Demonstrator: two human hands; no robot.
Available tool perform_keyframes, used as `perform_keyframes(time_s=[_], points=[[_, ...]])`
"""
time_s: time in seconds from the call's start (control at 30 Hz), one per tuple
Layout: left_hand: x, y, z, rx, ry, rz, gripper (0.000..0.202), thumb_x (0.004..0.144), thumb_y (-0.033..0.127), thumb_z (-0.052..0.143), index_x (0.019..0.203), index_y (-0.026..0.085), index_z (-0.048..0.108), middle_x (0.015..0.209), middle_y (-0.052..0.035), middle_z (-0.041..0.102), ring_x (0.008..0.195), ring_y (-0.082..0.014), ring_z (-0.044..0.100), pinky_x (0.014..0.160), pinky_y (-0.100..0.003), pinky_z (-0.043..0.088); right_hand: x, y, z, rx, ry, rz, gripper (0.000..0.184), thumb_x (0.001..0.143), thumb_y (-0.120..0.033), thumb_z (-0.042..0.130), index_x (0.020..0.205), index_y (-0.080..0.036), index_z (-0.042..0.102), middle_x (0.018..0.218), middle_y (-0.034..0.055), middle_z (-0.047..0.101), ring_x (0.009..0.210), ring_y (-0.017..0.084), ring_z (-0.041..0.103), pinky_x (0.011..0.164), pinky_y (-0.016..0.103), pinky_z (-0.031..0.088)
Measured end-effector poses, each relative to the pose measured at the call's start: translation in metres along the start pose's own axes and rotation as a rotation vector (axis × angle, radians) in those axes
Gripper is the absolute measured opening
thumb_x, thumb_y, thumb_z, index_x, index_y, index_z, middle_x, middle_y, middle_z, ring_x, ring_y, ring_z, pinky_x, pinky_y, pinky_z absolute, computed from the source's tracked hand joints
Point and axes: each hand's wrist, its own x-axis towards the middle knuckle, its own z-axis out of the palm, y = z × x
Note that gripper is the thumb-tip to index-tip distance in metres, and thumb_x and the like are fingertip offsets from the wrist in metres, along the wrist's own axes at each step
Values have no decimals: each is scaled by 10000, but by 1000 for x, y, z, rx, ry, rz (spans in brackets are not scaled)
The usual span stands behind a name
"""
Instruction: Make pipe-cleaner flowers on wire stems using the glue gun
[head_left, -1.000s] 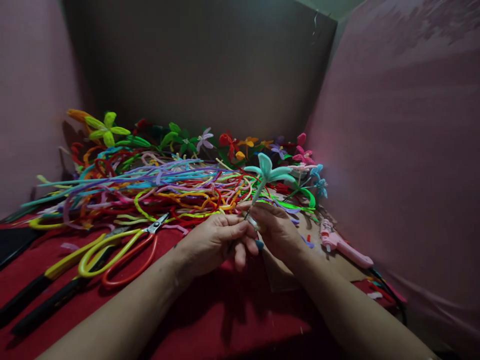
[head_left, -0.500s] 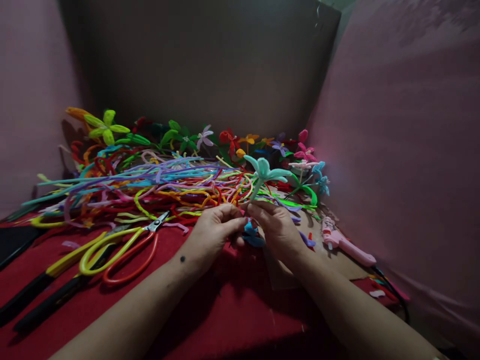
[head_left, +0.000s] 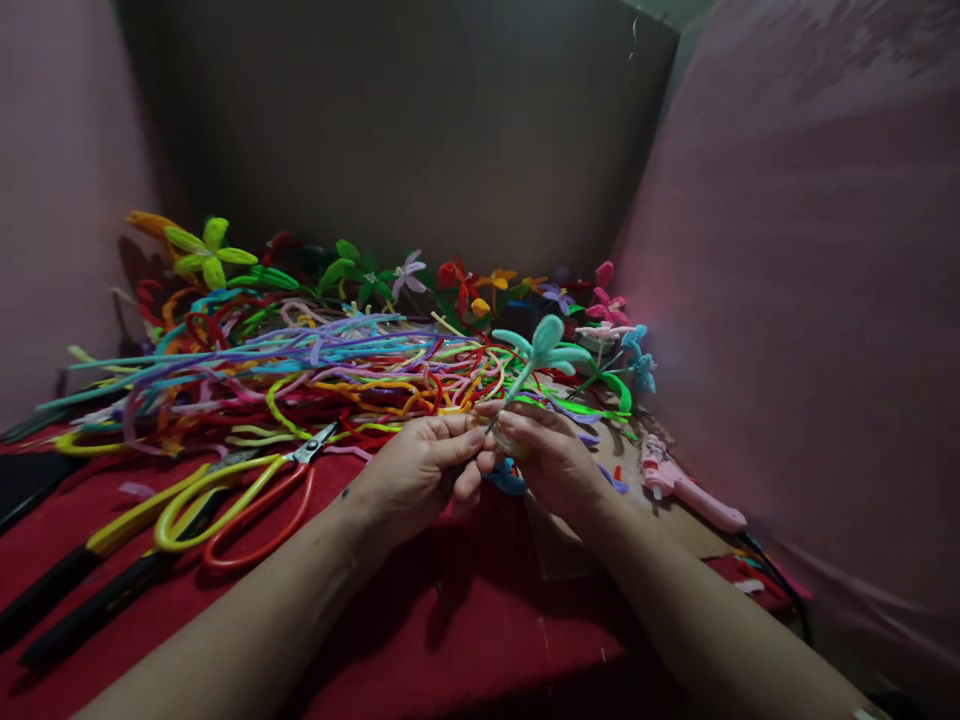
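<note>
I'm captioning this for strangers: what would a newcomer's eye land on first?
Probably the pale mint flower, held at centre by the left hand and right hand. Next, the bright tangle of fuzzy strands beyond them, spreading left. Then the red-and-yellow scissors at left.

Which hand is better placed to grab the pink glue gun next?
Probably the right hand: the pink glue gun lies nearer it, while the left hand would reach across. Both are at the mint-green flower's stem.
</note>
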Motion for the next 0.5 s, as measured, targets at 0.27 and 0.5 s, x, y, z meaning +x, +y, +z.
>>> perform_keyframes(time_s=[0.27,0.5], points=[[1,-1,-1,247,69,108,269,846,293,493,691,106,609,529,-3,581,404,-55,507,483,-178,425,-1,1,-1,-151,49,-46,200,755,-320,602,865,-180,694,635,5,598,623,132,529,627,274,399],[0,1,5,385,217,128,108,719,153,618,639,129,550,491,17,583,426,-108,563,476,-217,460,-2,-3,3,-352,117,-86,180,745,-328,618,807,-189,713,736,10,630,693,136,533,649,267,406]])
